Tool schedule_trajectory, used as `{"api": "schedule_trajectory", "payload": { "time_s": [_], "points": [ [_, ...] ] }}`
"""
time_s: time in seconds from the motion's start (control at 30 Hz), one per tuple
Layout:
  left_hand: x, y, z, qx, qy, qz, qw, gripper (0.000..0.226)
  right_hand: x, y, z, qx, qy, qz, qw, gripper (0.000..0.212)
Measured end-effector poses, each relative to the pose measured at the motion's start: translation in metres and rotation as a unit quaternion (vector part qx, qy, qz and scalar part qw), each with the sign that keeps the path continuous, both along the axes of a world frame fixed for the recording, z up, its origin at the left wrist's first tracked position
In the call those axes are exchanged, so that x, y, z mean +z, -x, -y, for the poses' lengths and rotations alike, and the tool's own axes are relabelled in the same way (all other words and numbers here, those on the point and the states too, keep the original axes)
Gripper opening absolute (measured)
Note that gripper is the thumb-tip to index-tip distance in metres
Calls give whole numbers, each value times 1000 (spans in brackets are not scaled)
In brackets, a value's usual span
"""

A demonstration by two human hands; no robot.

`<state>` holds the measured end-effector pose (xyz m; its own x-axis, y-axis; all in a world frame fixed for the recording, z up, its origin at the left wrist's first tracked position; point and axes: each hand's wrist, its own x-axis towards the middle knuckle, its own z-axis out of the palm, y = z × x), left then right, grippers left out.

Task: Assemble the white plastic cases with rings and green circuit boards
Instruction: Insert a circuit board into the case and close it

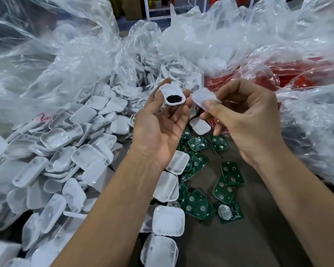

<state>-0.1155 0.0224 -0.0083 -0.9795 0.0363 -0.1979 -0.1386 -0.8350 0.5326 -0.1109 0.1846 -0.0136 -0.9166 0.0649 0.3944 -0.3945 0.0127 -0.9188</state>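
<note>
My left hand holds a white plastic case half between thumb and fingertips, its hollow side facing me with a black round part inside. My right hand pinches a clear-white case piece just to the right of it; the two pieces are close but apart. A big heap of white case halves covers the table on the left. Several green circuit boards lie scattered under and between my wrists. One board at the lower right shows a round coin cell.
Crumpled clear plastic bags ring the back and the right side. One bag at the right holds red parts. Bare brown tabletop shows at the lower right. More white case halves lie along my left forearm.
</note>
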Motion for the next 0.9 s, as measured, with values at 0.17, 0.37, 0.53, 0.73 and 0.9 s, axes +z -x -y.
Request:
{"api": "schedule_trajectory", "payload": {
  "time_s": [0.17, 0.37, 0.53, 0.73, 0.9],
  "points": [
    [0, -2, -3, -30, 12, -29, 999, 25, -1, 1, -3, -94, -83, -82, 989, 14],
    [-4, -7, -15, -87, 47, -66, 993, 32, 2, -5, -2, -223, -230, -231, 919, 4],
    [-6, -10, -24, -107, 56, -80, 989, 24, 2, -6, 3, -258, -271, -286, 882, 4],
    [-7, -9, -23, -91, 34, -89, 991, 33, 2, -5, 6, -241, -296, -266, 885, 6],
    [-8, -8, -22, -84, 19, -92, 992, 34, 3, -5, 6, -220, -310, -267, 886, 11]
  ]
}}
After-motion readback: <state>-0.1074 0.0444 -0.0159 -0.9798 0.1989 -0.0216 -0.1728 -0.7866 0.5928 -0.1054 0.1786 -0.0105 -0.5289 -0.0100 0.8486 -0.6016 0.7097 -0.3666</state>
